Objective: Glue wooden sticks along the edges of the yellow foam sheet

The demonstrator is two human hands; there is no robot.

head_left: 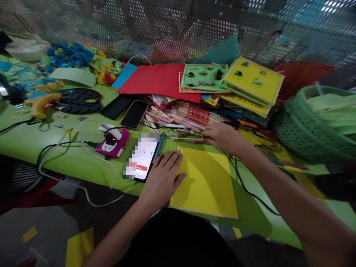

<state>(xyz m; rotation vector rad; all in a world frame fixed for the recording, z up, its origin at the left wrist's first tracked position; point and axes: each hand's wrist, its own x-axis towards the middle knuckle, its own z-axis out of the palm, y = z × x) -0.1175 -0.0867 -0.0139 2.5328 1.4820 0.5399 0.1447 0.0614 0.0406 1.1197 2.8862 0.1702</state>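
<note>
My left hand (pixel 164 176) lies flat with fingers stretched out, pressing on the left edge of a yellow board (pixel 207 183) that rests on the green table (pixel 69 155). My right hand (pixel 222 137) reaches past the board's far edge into a pile of wooden sticks and pencils (pixel 183 120); its fingers are curled among them, and what they hold is hidden. A phone (pixel 143 157) with a lit screen showing 2:28 lies just left of my left hand, beside a blue pen (pixel 160 146).
Two dark phones (pixel 135 113) and a black palette (pixel 80 101) lie behind. A pink charger (pixel 111 145) with cables sits left. Stacked yellow and green picture boards (pixel 250 83), red paper (pixel 155 79) and a green basket (pixel 311 126) stand at the back and right.
</note>
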